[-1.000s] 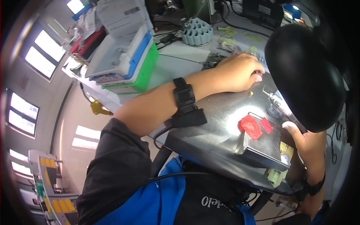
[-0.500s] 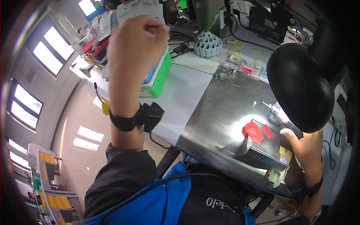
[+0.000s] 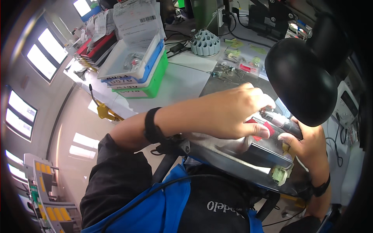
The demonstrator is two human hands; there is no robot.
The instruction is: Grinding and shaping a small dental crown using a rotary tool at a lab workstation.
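My right hand [image 3: 311,145] is wrapped round a rotary handpiece [image 3: 286,125], its thumb reaching toward a perforated metal tray [image 3: 274,145]. The handpiece's narrow end points up and left under the lamp. Over the tray, my left hand [image 3: 241,114] bends its fingers beside that end, thumb apart from them; nothing shows held in it. The small attachment at the handpiece's nose is hidden by these fingers. Red cloth pieces [image 3: 269,128] lie on the tray, partly covered by my left thumb.
A black lamp head [image 3: 297,79] hangs close above my right hand. Stacked white, blue and green bins [image 3: 157,77] stand left, a grey bur holder [image 3: 205,43] at the back. Several loose burs [image 3: 229,74] lie near it. Greenish-yellow tape [image 3: 280,175] hangs at the tray's near end.
My left hand has come down from above the bins, rightward to the tray and handpiece nose. My right hand still holds the handpiece. The view has shifted slightly.
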